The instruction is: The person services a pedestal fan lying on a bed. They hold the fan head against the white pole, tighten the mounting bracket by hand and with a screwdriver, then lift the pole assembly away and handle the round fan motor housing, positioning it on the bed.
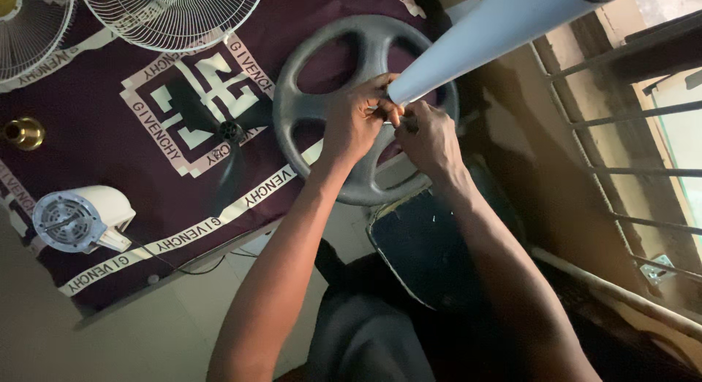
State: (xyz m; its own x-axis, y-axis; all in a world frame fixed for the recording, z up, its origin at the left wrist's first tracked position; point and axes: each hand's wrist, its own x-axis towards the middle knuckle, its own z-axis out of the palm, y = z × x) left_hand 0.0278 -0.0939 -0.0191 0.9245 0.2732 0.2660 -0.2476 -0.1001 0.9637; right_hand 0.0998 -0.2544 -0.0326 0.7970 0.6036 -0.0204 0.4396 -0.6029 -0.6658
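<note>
A round grey fan base (314, 108) with spoke-like openings lies on a dark maroon cloth (110, 144). A white pole (497, 27) rises from the base's hub toward the upper right. My left hand (355, 122) grips at the hub where the pole's lower end meets the base. My right hand (428, 141) is pressed close beside it, fingers closed on a small dark part at the pole's foot; what that part is cannot be made out.
A black fan blade (227, 133) lies on the cloth left of the base. A white fan motor (80, 217) rests at the left, a brass-coloured cap (25, 133) above it. Two wire fan guards (172, 13) sit at the top. A barred window (643, 148) runs along the right.
</note>
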